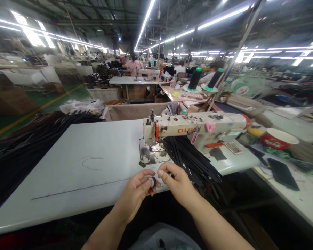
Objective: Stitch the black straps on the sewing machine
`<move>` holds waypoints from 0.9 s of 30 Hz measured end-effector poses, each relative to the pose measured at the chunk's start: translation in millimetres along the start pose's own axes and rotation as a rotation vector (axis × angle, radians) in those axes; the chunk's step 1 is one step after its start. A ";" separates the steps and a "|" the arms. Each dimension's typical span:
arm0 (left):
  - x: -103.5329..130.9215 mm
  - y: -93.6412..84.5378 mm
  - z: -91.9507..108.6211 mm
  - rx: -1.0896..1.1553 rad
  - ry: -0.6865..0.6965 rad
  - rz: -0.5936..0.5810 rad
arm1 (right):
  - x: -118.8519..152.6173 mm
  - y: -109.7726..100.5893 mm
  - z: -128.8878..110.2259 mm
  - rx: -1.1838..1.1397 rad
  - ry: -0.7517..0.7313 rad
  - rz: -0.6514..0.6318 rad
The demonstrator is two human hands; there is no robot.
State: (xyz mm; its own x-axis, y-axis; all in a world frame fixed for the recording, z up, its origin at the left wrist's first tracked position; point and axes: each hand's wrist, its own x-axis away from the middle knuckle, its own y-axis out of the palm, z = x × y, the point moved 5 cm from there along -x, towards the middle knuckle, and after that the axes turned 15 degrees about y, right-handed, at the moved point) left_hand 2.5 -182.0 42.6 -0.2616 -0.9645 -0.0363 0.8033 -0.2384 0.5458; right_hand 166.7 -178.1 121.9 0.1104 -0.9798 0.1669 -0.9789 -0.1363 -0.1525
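Observation:
Close to the front edge of the white sewing table [75,149], my two hands come nearly together. My left hand [135,189] pinches a small bobbin [153,182] with a pale face and a dark rim. My right hand [177,180] is closed, thumb against forefinger, just right of the bobbin; a small dark bit shows within its fingers, too hidden to name. Just beyond both hands stands a sewing machine [193,126] with its needle plate [151,152]. Black strips [190,159] lie in a bundle under the machine's arm.
Long black strips [41,139] are heaped along the table's left side. A loose thread [92,163] lies on the tabletop. To the right are a phone [283,173] and a red bowl [279,139]. Two black thread cones [195,79] stand behind the machine. People work farther back.

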 end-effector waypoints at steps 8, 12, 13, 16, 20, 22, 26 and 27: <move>4.5 1.6 9.9 0.112 0.045 0.007 | -13.8 10.9 5.3 0.308 -0.046 0.006; 8.2 -5.3 6.4 0.046 0.013 -0.091 | -8.3 4.6 11.4 0.198 0.040 -0.060; 8.9 -6.0 5.6 0.016 0.019 -0.143 | -6.6 3.8 14.2 0.167 0.075 -0.073; 9.1 -6.6 7.4 -0.069 0.093 -0.279 | -3.8 4.2 25.0 0.184 0.159 -0.066; 8.5 -9.1 17.2 -0.144 0.212 -0.276 | -2.5 6.4 35.0 0.261 0.187 0.033; 12.2 -7.2 18.3 -0.108 0.200 -0.346 | -2.5 7.5 34.6 0.267 0.189 0.028; 24.0 -10.3 5.6 -0.032 0.002 -0.540 | -11.3 -16.8 7.3 0.373 0.023 0.091; 25.7 -14.7 0.7 -0.044 -0.061 -0.549 | -15.4 -32.4 -6.3 0.444 -0.071 0.184</move>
State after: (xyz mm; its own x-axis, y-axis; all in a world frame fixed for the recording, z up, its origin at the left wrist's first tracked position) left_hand -16.3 -203.3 34.3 -0.6777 -0.6894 -0.2558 0.5617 -0.7098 0.4249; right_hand 195.6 -157.7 130.4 -0.0310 -0.9990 0.0335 -0.8170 0.0060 -0.5766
